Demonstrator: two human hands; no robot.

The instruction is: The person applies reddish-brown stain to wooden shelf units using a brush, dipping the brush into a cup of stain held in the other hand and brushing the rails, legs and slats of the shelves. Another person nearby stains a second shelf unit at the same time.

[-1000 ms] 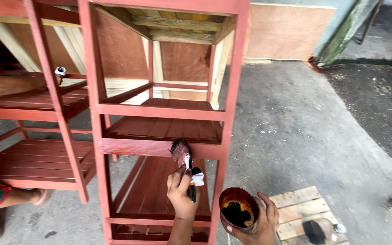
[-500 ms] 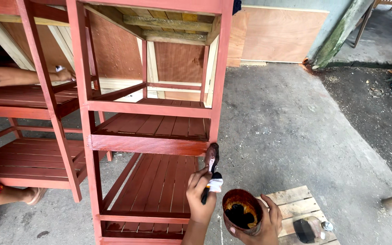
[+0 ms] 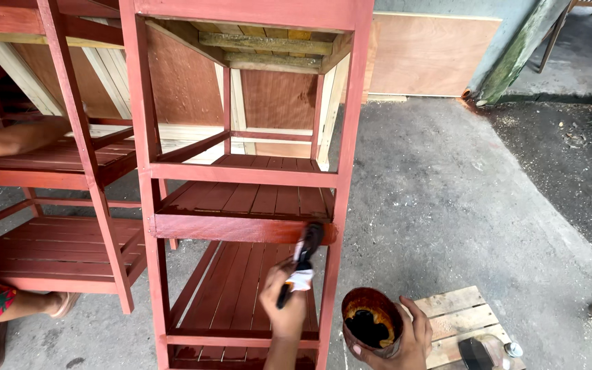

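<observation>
The left hand (image 3: 286, 308) is gripping a paintbrush (image 3: 303, 257), fingers wrapped around its handle, the brush slanting up and right so its bristles are touching the right end of the red shelf rail (image 3: 241, 228), just beside the corner post (image 3: 340, 205). Below and right of that rail, the right hand (image 3: 405, 339) is cupping a stain tin (image 3: 370, 329), with open concrete floor (image 3: 460, 205) lying further right

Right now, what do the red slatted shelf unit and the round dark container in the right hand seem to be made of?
The red slatted shelf unit looks like wood: separate boards and pale bare timber under its top, with a reddish-brown stain, glossy where the brush in the left hand meets the front rail. The round dark container in the right hand is too stain-smeared to tell; possibly a metal tin or plastic.
</observation>
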